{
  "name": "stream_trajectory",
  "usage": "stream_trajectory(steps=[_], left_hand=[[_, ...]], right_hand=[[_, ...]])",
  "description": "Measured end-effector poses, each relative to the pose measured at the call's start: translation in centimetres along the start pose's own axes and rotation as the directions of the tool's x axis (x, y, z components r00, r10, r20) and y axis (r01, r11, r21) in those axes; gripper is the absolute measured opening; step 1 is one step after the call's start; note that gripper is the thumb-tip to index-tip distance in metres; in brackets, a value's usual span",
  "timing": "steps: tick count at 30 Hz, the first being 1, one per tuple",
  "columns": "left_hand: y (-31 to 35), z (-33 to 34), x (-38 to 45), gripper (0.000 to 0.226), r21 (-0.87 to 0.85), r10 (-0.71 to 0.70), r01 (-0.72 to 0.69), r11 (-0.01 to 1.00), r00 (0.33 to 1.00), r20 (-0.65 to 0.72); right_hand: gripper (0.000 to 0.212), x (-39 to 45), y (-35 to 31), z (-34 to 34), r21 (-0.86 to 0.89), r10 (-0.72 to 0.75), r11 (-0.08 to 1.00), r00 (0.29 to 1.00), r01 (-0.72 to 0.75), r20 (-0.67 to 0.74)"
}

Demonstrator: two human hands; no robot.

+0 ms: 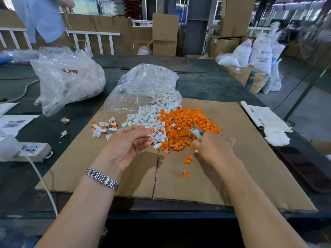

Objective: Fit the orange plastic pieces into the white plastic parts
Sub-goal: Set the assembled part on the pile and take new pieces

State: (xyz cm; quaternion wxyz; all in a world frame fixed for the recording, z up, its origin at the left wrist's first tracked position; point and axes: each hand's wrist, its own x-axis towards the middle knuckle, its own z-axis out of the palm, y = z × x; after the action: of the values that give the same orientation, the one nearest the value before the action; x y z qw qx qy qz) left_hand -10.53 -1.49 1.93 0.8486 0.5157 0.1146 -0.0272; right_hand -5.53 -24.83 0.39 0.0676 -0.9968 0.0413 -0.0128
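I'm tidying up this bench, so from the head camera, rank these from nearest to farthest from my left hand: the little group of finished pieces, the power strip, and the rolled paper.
1. Finished pieces: on the cardboard, just beyond and left of the left hand.
2. Power strip: off the cardboard, at the left table edge.
3. Rolled paper: far right, past the right hand.

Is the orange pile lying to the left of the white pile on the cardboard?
No, the orange pile lies to the right of the white pile on the cardboard.

Bright orange pieces (186,127) lie heaped beside plain white parts (143,117) on brown cardboard (241,167). The table (206,83) beneath is dark grey-green, and the wristwatch (102,179) is silver.
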Motion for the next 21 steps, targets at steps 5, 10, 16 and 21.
stream_trajectory(steps=[5, 10, 16, 21], left_hand=[[0.0, 0.2, 0.3, 0.030, -0.042, 0.031, -0.033, 0.999, 0.998, -0.052], [0.0, 0.4, 0.5, 0.027, -0.064, 0.088, -0.093, 0.994, 0.993, -0.072], [0.4, 0.1, 0.5, 0.047, -0.028, 0.144, -0.148, 0.989, 0.983, -0.110], [0.1, -0.2, 0.7, 0.021, 0.037, 0.160, -0.156, 0.987, 0.980, -0.121]], right_hand=[[0.023, -1.2, -0.3, -2.6, 0.564, -0.094, 0.824, 0.994, 0.049, 0.052], [0.026, -2.7, -3.1, -4.0, 0.747, -0.366, 0.665, 0.873, 0.003, 0.322], [0.030, -4.1, -5.6, -3.2, 0.746, -0.441, 0.663, 0.839, 0.065, 0.319], [0.030, -4.6, -6.1, -2.7, 0.763, -0.457, 0.641, 0.843, 0.090, 0.284]])
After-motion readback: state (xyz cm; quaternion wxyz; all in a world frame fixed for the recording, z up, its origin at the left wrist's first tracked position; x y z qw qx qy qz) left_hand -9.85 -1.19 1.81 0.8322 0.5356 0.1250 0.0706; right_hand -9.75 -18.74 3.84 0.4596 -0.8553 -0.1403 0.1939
